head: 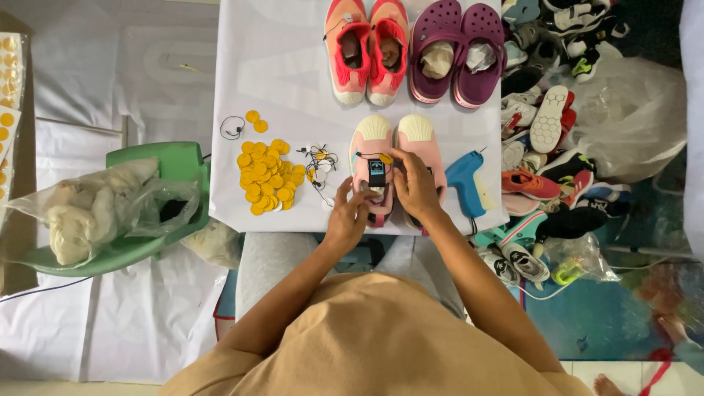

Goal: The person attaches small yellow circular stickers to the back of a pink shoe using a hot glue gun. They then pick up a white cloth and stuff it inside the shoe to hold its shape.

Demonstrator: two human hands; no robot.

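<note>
White cloth covers the table. At its near edge lies a pair of pink shoes with cream scalloped toes, soft knit fabric. Left hand pinches the left shoe's heel; right hand presses fingers on the right shoe. Round yellow tags lie just beside, a blue tag gun near.

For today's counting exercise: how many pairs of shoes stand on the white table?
3. A coral-red pair at the far edge, a purple clog pair right of it, and a pink pair near the front under both hands. The heap beside the table isn't counted.
</note>
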